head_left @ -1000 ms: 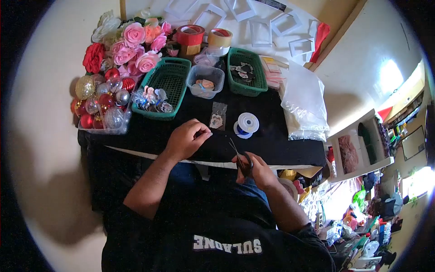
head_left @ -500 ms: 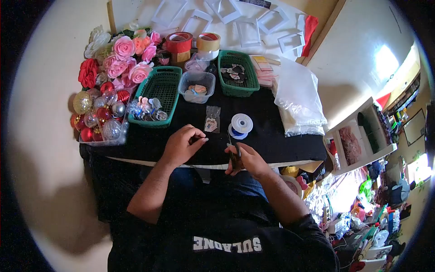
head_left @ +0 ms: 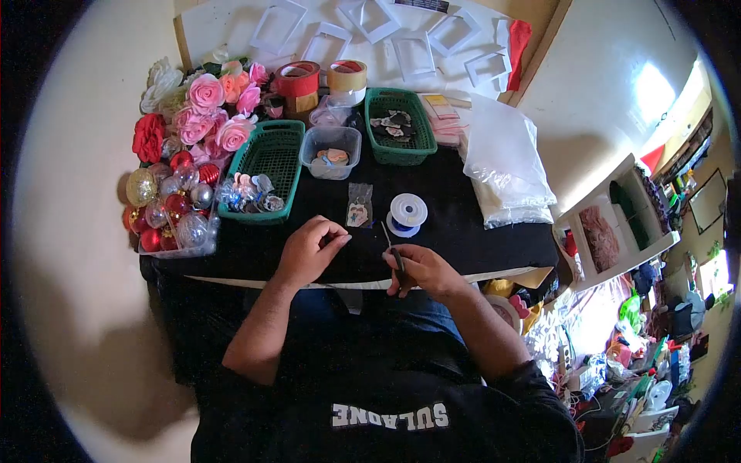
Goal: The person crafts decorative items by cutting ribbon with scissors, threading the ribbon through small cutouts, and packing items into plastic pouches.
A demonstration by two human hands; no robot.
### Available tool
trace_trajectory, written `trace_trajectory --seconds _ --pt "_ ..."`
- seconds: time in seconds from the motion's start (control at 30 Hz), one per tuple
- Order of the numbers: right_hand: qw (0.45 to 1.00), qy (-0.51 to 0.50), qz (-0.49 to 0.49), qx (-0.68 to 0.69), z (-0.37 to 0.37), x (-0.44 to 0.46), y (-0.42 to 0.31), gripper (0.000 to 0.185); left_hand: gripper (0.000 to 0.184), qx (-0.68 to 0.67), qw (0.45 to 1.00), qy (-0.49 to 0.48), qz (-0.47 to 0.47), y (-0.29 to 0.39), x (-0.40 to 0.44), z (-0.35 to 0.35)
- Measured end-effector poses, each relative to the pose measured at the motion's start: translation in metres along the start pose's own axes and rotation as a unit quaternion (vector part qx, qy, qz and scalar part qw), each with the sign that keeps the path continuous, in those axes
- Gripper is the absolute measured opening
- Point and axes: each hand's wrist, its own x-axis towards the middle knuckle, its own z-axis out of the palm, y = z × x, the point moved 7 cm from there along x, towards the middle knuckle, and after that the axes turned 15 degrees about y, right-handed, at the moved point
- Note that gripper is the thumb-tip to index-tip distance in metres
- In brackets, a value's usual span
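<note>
By the tabletop's (head_left: 251, 255) near edge, left hand (head_left: 309, 251) pinches, contents unclear; right hand (head_left: 426, 270) grips scissors (head_left: 398, 261) that, swung carelessly, could topple the spool (head_left: 408, 211).

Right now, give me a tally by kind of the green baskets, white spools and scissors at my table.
Green baskets: 2
White spool: 1
Scissors, in your right hand: 1 pair
Total: 4

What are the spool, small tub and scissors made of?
Spool: probably smooth plastic, given the even white flanges; blue winding unclear.
Small tub: likely glossy plastic, with translucent walls catching light.
Scissors: blades probably metal, a thin bright line; dark handles perhaps plastic, mostly hidden.
</note>
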Motion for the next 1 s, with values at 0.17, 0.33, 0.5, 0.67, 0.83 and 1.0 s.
trace_trajectory --seconds 0.17,0.33,0.5,0.67,0.83,1.0 --pt "0.996 0.006 -0.094 0.008 -0.009 -0.023 -0.016 0.039 0.012 -0.015 0.999 -0.001 -0.04 0.004 0.001 -0.006" --pt "0.948 0.237 -0.199 -0.076 -0.1 -0.013 -0.034 0.044 0.012 -0.012 0.998 -0.004 -0.056 0.001 -0.001 -0.004" --pt "0.732 0.395 -0.296 -0.47 -0.129 -0.016 -0.051 0.024 0.01 -0.011 1.0 0.009 -0.01 0.0 -0.001 -0.003" --pt "0.652 0.442 -0.323 -0.525 -0.108 -0.031 -0.066 0.018 0.011 -0.011 1.0 -0.001 -0.01 0.006 0.0 -0.004" --pt "0.67 0.32 -0.522 -0.419 -0.025 -0.038 -0.084 0.026 0.012 0.015 0.999 -0.011 -0.048 0.005 0.001 -0.004" --pt "0.669 0.299 -0.499 -0.463 -0.027 -0.002 -0.068 0.029 0.01 -0.017 1.0 -0.002 0.007 0.004 0.0 -0.004"
